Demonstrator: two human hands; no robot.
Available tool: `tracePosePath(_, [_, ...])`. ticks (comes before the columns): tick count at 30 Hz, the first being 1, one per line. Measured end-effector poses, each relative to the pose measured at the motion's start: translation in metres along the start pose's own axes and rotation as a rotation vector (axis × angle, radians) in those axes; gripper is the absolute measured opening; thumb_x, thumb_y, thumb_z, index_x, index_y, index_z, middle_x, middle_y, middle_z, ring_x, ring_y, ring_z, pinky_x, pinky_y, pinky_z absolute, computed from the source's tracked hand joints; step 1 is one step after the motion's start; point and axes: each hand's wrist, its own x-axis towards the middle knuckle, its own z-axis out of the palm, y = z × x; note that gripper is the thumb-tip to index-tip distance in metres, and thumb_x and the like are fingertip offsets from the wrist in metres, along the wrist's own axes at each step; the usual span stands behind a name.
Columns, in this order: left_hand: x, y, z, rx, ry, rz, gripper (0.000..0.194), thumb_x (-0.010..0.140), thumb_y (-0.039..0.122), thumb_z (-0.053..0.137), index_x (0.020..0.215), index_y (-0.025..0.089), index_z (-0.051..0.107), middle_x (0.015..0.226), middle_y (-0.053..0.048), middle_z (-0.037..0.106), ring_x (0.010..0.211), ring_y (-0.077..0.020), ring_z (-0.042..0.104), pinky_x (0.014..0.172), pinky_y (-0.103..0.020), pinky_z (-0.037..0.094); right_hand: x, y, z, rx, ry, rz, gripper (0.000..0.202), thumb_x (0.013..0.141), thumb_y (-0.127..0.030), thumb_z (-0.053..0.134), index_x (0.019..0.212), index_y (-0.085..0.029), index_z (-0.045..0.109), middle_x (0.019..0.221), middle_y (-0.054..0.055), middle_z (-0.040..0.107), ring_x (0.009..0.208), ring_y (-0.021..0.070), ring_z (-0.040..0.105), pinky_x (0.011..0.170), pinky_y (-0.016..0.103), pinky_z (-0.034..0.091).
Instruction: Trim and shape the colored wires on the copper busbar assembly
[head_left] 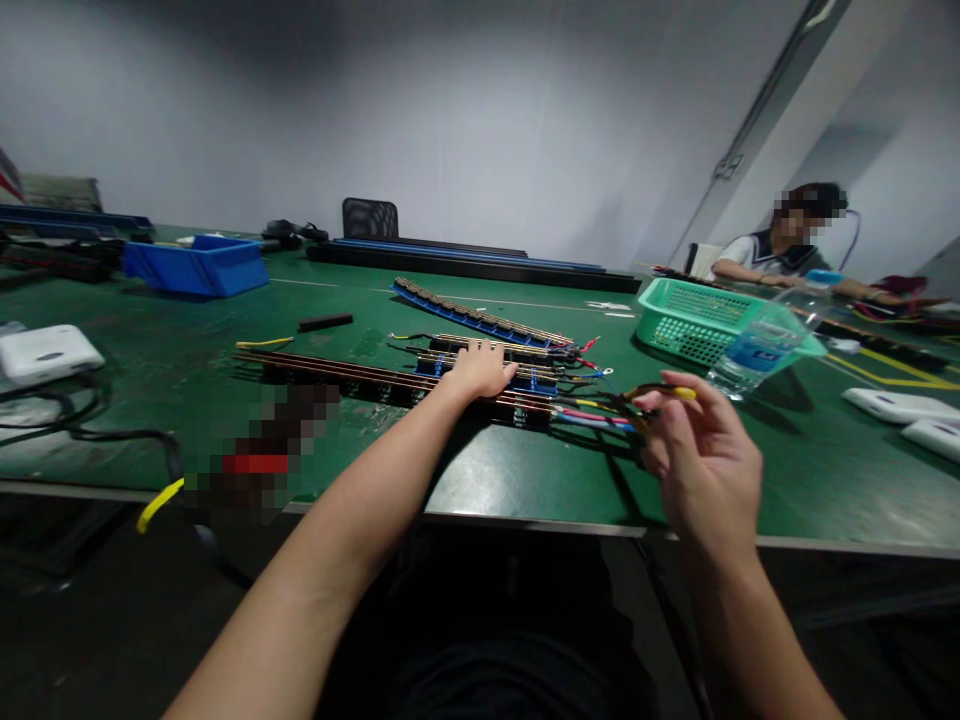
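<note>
Left of the green basket [679, 335], a person's left hand [480, 372] rests splayed on copper-colored rods [337, 371]; in front of it, the right hand [709, 465] pinches yellow-tipped wiring [684, 393].

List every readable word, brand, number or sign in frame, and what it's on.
Readable text: none.
Bottle: pale marking on the blue label, too blurred to read.
Dark object with a red band: pixelated, so any text is hidden.
Strips under the left hand: no legible markings.
Wires by the right hand: no legible markings.
</note>
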Motion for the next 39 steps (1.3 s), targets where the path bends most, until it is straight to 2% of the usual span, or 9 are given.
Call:
tracePosePath(5, [0.001,0.000,0.001,0.016,0.002,-0.004,0.059,0.107,0.052,0.035,0.148,0.013,0.052,0.153,-0.021,0.051,0.141,-0.0378,0.045,0.111,-0.048,0.041,-0.063,-0.028,-0.018,0.026,0.154,-0.023,0.032,0.090,-0.037,0.075,0.121,-0.028,0.071,0.097,0.004,0.069,0.045,0.0039,0.040,0.041,0.020,0.036])
tracePosePath(10, [0.003,-0.001,0.003,0.029,0.005,-0.004,0.058,0.107,0.052,0.035,0.145,0.013,0.054,0.152,-0.021,0.051,0.140,-0.0376,0.046,0.111,-0.049,0.042,-0.087,-0.030,-0.023,0.024,0.139,0.015,0.035,0.086,-0.039,0.079,0.118,-0.027,0.073,0.093,0.005,0.069,0.052,0.0067,0.046,0.046,0.020,0.044])
tracePosePath(17, [0.003,-0.001,0.002,0.036,0.002,-0.006,0.057,0.107,0.053,0.034,0.145,0.015,0.054,0.153,-0.019,0.051,0.141,-0.0371,0.046,0.110,-0.048,0.042,-0.079,-0.010,-0.015,0.061,0.006,0.014,0.031,0.092,-0.032,0.073,0.122,-0.029,0.070,0.095,0.004,0.068,0.046,0.0039,0.042,0.040,0.018,0.038])
tracePosePath(21, [0.002,-0.001,0.001,0.035,0.000,0.001,0.059,0.107,0.052,0.034,0.146,0.012,0.053,0.153,-0.021,0.051,0.141,-0.0384,0.045,0.111,-0.049,0.042,-0.071,0.005,-0.015,0.019,0.028,0.013,0.034,0.090,-0.033,0.075,0.124,-0.028,0.068,0.098,0.005,0.068,0.046,0.0032,0.040,0.040,0.019,0.038])
tracePosePath(26, [0.002,-0.001,0.001,0.036,-0.001,0.005,0.060,0.108,0.051,0.033,0.147,0.010,0.053,0.152,-0.022,0.051,0.140,-0.0392,0.045,0.111,-0.050,0.042,-0.065,0.017,-0.013,-0.028,0.037,0.007,0.030,0.090,-0.036,0.075,0.118,-0.025,0.068,0.093,0.004,0.068,0.051,0.0065,0.047,0.042,0.019,0.038])
tracePosePath(29, [0.002,-0.001,0.001,0.033,-0.002,0.006,0.061,0.108,0.052,0.033,0.149,0.010,0.051,0.153,-0.021,0.050,0.141,-0.0392,0.044,0.112,-0.050,0.042,-0.063,0.021,-0.012,-0.107,0.029,-0.047,0.020,0.091,-0.033,0.073,0.109,-0.024,0.071,0.084,0.002,0.067,0.053,0.0081,0.050,0.045,0.019,0.040])
tracePosePath(32, [0.002,-0.001,0.002,0.032,0.000,0.010,0.061,0.108,0.051,0.033,0.148,0.009,0.052,0.153,-0.022,0.050,0.141,-0.0397,0.044,0.112,-0.051,0.042,-0.061,0.026,-0.011,-0.241,-0.037,-0.150,0.007,0.088,-0.028,0.074,0.089,-0.021,0.074,0.074,0.001,0.067,0.055,0.0092,0.054,0.049,0.019,0.044])
tracePosePath(35, [0.002,-0.001,0.002,0.028,0.002,0.011,0.061,0.108,0.051,0.034,0.147,0.009,0.052,0.152,-0.023,0.051,0.140,-0.0402,0.045,0.111,-0.051,0.042,-0.060,0.029,-0.010,-0.339,-0.104,-0.231,0.015,0.086,-0.024,0.074,0.072,-0.020,0.070,0.061,-0.002,0.062,0.050,0.0085,0.051,0.047,0.018,0.041])
tracePosePath(39, [0.002,-0.001,0.002,0.026,0.001,0.005,0.061,0.108,0.052,0.034,0.148,0.010,0.052,0.152,-0.023,0.050,0.141,-0.0398,0.045,0.111,-0.051,0.042,-0.061,0.025,-0.009,-0.365,-0.130,-0.261,0.019,0.086,-0.022,0.073,0.068,-0.019,0.069,0.057,-0.003,0.060,0.048,0.0081,0.048,0.047,0.018,0.039])
